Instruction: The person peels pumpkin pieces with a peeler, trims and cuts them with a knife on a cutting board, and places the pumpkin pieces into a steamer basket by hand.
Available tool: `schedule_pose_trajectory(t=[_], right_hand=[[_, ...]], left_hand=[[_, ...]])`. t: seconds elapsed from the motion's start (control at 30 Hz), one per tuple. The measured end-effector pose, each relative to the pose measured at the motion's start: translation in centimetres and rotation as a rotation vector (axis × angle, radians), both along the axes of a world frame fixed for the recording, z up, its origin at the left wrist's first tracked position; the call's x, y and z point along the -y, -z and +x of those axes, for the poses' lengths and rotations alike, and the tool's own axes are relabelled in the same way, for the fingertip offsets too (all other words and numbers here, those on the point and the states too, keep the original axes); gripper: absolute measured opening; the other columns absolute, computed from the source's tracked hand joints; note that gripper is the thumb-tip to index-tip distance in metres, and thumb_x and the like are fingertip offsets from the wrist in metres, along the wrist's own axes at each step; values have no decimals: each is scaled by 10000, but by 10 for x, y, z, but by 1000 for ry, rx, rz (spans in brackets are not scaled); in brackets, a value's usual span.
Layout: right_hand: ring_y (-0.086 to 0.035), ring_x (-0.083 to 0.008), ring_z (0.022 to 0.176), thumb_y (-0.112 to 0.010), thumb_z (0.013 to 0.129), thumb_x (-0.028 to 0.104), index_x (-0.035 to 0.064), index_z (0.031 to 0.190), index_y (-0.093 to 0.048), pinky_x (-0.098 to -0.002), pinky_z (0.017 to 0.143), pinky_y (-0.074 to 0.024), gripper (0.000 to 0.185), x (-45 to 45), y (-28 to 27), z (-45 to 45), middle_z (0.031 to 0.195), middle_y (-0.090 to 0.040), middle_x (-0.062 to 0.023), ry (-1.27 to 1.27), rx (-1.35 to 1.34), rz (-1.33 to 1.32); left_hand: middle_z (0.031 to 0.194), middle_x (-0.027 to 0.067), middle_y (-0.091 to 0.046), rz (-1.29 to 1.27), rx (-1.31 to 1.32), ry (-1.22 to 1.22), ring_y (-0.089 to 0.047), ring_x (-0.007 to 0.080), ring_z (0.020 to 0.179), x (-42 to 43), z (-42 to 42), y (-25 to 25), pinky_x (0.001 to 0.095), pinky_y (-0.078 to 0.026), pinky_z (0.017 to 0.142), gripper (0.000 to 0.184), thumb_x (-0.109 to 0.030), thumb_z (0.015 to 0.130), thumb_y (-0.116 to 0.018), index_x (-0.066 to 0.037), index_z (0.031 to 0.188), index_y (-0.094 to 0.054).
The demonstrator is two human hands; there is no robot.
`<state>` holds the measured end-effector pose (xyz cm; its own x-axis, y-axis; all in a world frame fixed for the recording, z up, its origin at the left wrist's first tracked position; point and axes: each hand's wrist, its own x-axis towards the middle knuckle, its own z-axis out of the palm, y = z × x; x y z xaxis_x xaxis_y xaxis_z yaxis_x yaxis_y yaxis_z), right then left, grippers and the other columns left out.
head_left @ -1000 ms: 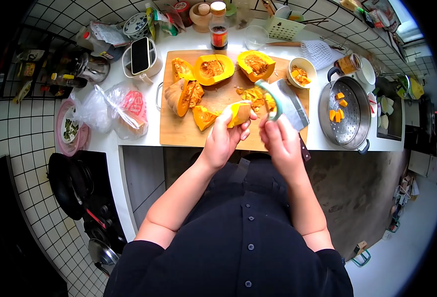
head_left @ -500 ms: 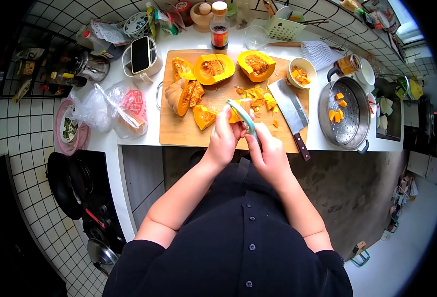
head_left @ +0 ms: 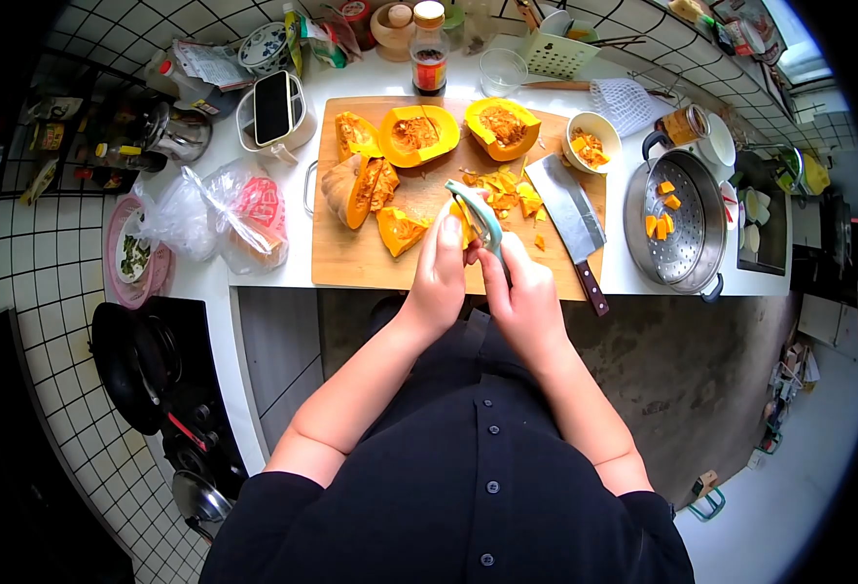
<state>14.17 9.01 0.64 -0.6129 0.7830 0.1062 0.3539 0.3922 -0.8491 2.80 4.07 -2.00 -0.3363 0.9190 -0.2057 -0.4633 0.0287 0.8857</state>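
My left hand [head_left: 439, 273] is closed around a small pumpkin piece [head_left: 467, 232], mostly hidden by the fingers. In my right hand [head_left: 524, 292] is a pale green peeler [head_left: 488, 226], its head lying against that piece. Both hands are above the front of a wooden cutting board [head_left: 351, 268]. Pumpkin peelings [head_left: 499, 185] lie just beyond them. A cleaver [head_left: 567, 209] rests on the board to the right, its handle past the front edge. Larger pumpkin chunks with seeds, among them a pumpkin half [head_left: 419, 136], sit at the back and left of the board.
Right of the board stands a steamer pot [head_left: 677, 258] with several pumpkin cubes. A bowl [head_left: 577, 131] of scraps is at the board's back right corner. A sauce bottle [head_left: 430, 58] stands behind. Plastic bags [head_left: 244, 209] and a phone [head_left: 273, 107] on a container are to the left.
The peeler has tilted in my right hand, and its head has shifted slightly up along the pumpkin piece. My left hand still grips the piece; the things on the board look unchanged.
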Motion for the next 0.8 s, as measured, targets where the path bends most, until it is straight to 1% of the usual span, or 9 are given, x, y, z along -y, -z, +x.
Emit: schedule_pose_trajectory(t=[0.13, 0.23, 0.27, 0.33, 0.4, 0.53, 0.6, 0.73, 0.8], right_hand=[[-612, -382, 632, -568, 910, 130, 37, 913, -528, -441, 535, -477, 101, -8, -2, 0, 678, -592, -191, -28, 25, 14], [-613, -385, 638, -568, 911, 126, 32, 909, -526, -437, 533, -475, 103, -7, -2, 0, 679, -593, -195, -20, 33, 10], [-613, -386, 640, -568, 911, 124, 29, 907, -525, -435, 532, -473, 104, -5, -1, 0, 680, -594, -197, -11, 31, 6], [-614, -389, 644, -567, 912, 120, 26, 900, -520, -430, 529, -470, 106, 2, -7, -4, 683, -595, -202, 33, -16, -91], [-615, -390, 648, -565, 914, 111, 20, 884, -510, -420, 525, -465, 110, 5, -10, -5, 684, -597, -207, 56, -23, -157], [-610, -394, 648, -561, 919, 126, 19, 879, -505, -432, 528, -467, 128, 1, -6, -5, 694, -598, -209, 30, -56, -92], [-605, -398, 648, -558, 922, 135, 19, 881, -503, -440, 530, -467, 134, -5, -5, -3, 697, -597, -210, -7, -52, -46], [-600, -403, 650, -547, 927, 137, 25, 891, -500, -452, 534, -469, 127, -2, -8, -1, 691, -591, -209, -14, -34, -46], [-600, -404, 651, -542, 929, 132, 26, 893, -498, -454, 535, -471, 120, 5, -3, 3, 682, -586, -208, -3, 11, -45]], left_hand=[[1070, 29, -538, 11, -38, 21, -549, 101, 930, 3, -1, -1, 259, -466, 822, 488, -366, 1015, -267, -29, 1347, -382], [1079, 34, -536, 19, -18, 33, -537, 98, 960, 2, -2, -7, 257, -452, 841, 487, -359, 1011, -268, -28, 1351, -378], [1089, 38, -532, 27, -88, 8, -530, 102, 974, 2, -1, -5, 258, -444, 855, 488, -353, 1009, -268, -25, 1355, -371], [1109, 46, -524, 44, -230, -43, -518, 111, 1001, 0, 3, 0, 261, -429, 884, 491, -340, 1004, -268, -18, 1362, -359], [1135, 55, -515, 98, -312, -62, -509, 122, 1020, 0, 3, -1, 267, -415, 908, 495, -329, 999, -267, -11, 1370, -344], [1173, 71, -501, 140, -481, -83, -504, 142, 1030, 3, 6, -7, 282, -400, 938, 511, -324, 988, -278, -1, 1382, -318], [1178, 62, -502, 107, -341, -59, -502, 135, 1031, 5, 7, -8, 273, -398, 935, 518, -333, 985, -286, -5, 1385, -317], [1177, 34, -502, 45, -81, -33, -498, 109, 1026, 6, 5, -17, 250, -398, 919, 540, -364, 983, -308, -15, 1394, -315], [1176, 22, -502, 38, -85, -54, -497, 95, 1017, 5, 1, -22, 241, -402, 902, 546, -377, 983, -316, -22, 1398, -317]])
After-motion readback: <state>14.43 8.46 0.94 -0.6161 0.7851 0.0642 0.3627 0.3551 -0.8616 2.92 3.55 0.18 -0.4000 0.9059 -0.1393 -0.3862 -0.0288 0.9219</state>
